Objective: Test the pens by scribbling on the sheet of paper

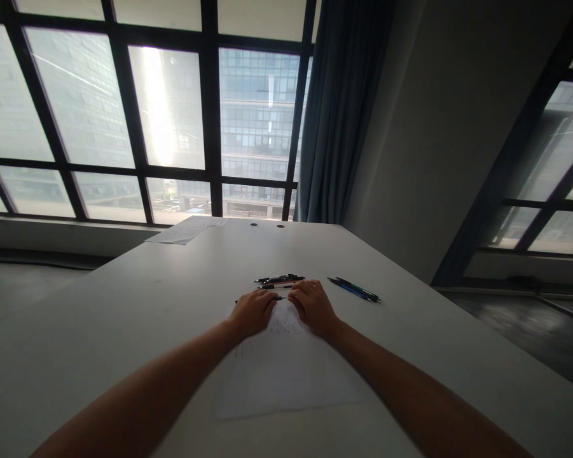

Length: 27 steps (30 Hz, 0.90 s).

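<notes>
My left hand is closed around a dark pen, whose narrow end points right, past the fingertips. Just across from that end, my right hand has its fingers pinched together; what they hold, if anything, is too small to make out. Beneath both hands lies a white sheet of paper with scribbled marks near its far edge. A pen with a white section lies just beyond the fingers, and several black pens are grouped behind it.
To the right of my hands, a blue pen and a dark green pen lie side by side. More paper is at the far left corner of the white table. Two round holes mark its far edge, before the windows and a curtain.
</notes>
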### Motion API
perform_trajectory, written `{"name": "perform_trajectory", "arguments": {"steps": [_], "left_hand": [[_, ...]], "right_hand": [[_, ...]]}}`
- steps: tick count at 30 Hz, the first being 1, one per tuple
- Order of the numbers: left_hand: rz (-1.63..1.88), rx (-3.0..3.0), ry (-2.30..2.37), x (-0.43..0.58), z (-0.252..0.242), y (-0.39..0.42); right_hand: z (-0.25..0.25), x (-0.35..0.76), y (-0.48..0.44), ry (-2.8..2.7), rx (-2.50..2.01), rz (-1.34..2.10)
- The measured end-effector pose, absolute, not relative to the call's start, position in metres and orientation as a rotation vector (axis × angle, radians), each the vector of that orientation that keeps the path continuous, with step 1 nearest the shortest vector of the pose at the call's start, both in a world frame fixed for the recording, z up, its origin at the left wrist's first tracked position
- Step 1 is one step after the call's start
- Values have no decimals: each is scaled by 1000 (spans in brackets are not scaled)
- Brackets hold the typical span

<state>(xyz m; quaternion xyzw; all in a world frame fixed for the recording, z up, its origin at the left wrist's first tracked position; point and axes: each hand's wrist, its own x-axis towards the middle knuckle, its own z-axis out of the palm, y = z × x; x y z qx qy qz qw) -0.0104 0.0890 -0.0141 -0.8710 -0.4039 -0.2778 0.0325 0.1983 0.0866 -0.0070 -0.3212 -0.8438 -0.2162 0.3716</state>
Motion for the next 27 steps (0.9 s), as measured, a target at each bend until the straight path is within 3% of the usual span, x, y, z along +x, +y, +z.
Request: {"name": "perform_trajectory", "arguments": {"steps": [10, 20, 27], "left_hand": [[-879, -2727, -1182, -11, -16, 92], [-826, -2701, -1319, -10, -14, 89], [-780, -2683, -1354, -11, -12, 88]], "right_hand": [[-5, 195, 84, -2180, -770, -498], [-11, 214, 97, -1990, -1622, -385], [-15, 215, 100, -1997, -1657, -223]]}}
